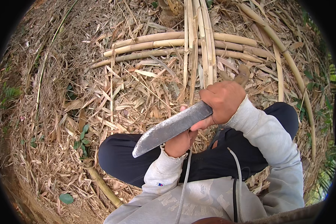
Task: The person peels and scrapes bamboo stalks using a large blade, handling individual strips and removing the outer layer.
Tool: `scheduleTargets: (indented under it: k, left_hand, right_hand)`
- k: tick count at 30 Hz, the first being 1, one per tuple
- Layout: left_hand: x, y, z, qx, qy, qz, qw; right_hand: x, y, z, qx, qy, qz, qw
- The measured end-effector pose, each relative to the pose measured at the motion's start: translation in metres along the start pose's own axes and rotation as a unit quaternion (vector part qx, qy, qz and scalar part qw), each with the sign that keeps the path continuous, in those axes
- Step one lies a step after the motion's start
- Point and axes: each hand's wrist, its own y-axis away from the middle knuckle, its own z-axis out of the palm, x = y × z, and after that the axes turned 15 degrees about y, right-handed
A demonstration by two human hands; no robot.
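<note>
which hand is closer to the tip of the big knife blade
Left. The left hand sits under the middle of the knife blade, nearer its tip. The right hand grips the handle end, farthest from the tip.

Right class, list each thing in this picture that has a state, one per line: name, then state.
right hand, closed around the knife's handle
knife, held, blade pointing down-left
left hand, under the blade, grip unclear
split bamboo strips, bunched, lying on the poles
bamboo poles, whole, lying side by side

Packages: you are seeing none.
Signs and screens: none are showing.
Label: a small red-and-blue logo patch point(159, 184) is sitting on your left sleeve cuff point(164, 164).
</note>
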Motion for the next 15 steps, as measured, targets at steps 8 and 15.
scheduleTargets:
  k: [8, 15]
  left_hand:
    - [0.048, -0.031, -0.019, 0.0, 0.576, -0.416, 0.704]
    - [0.047, -0.023, -0.025, 0.015, 0.571, -0.43, 0.699]
  right_hand:
    - [0.044, -0.006, -0.01, -0.043, -0.035, 0.244, 0.968]
    - [0.034, -0.006, 0.006, 0.014, 0.019, 0.051, 0.998]
